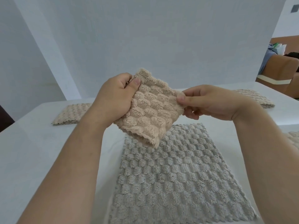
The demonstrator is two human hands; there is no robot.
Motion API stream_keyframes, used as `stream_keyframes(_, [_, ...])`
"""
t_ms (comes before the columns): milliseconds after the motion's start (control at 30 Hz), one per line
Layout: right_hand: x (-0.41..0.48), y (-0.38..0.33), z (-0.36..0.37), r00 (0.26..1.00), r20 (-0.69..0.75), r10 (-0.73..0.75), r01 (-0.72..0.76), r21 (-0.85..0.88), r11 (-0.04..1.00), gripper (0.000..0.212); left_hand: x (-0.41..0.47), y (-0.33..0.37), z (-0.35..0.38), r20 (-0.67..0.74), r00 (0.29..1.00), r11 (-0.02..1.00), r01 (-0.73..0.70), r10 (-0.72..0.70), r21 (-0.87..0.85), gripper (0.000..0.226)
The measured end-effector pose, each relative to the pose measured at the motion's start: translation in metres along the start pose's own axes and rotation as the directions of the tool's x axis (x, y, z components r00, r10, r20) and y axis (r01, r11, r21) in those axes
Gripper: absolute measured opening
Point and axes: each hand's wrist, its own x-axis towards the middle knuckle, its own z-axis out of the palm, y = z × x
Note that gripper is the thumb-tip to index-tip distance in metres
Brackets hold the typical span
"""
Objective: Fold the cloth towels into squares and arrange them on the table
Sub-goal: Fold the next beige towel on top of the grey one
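Observation:
A folded beige towel (pixel 152 110) is held up in the air above the table, roughly square with its layered edges hanging at the bottom. My left hand (pixel 113 99) grips its upper left corner, thumb on the front. My right hand (pixel 210 102) pinches its right corner between thumb and fingers. Below it a grey towel (pixel 171 178) lies spread flat and unfolded on the white table (pixel 40 151). A folded beige towel (pixel 72 113) rests at the far left, and another folded one (pixel 257 97) at the far right.
The edge of one more beige towel (pixel 293 138) shows at the right border. White panels (pixel 145 38) stand behind the table. A brown sofa (pixel 281 73) with bags sits beyond the right side.

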Motion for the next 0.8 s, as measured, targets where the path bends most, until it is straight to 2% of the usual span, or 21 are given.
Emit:
stream_keyframes(167, [0.013, 0.003, 0.02, 0.99, -0.133, 0.048, -0.063, -0.117, 0.991, 0.052, 0.003, -0.007, 0.004, -0.05, 0.993, 0.99, 0.109, -0.105, 0.092, 0.042])
stream_keyframes(267, [0.023, 0.004, 0.037, 0.966, -0.246, 0.077, -0.134, -0.223, 0.966, 0.049, 0.008, -0.021, -0.001, -0.091, 0.97, 0.957, 0.24, -0.228, 0.16, 0.043])
stream_keyframes(300, [0.025, 0.004, 0.042, 0.967, -0.242, 0.078, -0.146, -0.279, 0.949, 0.045, 0.009, -0.026, -0.003, -0.105, 0.959, 0.945, 0.279, -0.264, 0.173, 0.042])
stream_keyframes(367, [0.026, 0.0, 0.053, 0.987, -0.136, 0.087, -0.134, -0.392, 0.91, 0.037, 0.011, -0.035, -0.006, -0.13, 0.938, 0.922, 0.341, -0.321, 0.186, 0.04])
stream_keyframes(467, [0.024, -0.011, 0.076, 0.992, 0.075, 0.098, -0.047, -0.51, 0.859, 0.043, 0.012, -0.042, -0.004, -0.152, 0.923, 0.9, 0.38, -0.353, 0.215, 0.038])
stream_keyframes(567, [0.024, -0.018, 0.103, 0.987, 0.146, 0.072, 0.028, -0.587, 0.809, 0.047, 0.014, -0.045, -0.001, -0.171, 0.914, 0.884, 0.401, -0.368, 0.24, 0.036])
stream_keyframes(667, [0.025, -0.017, 0.124, 0.995, 0.097, 0.028, 0.04, -0.634, 0.773, 0.048, 0.015, -0.047, -0.002, -0.197, 0.909, 0.882, 0.407, -0.366, 0.236, 0.035])
stream_keyframes(800, [0.027, -0.015, 0.137, 0.996, -0.087, -0.021, -0.033, -0.585, 0.811, 0.042, 0.017, -0.048, -0.004, -0.23, 0.901, 0.902, 0.407, -0.369, 0.146, 0.034])
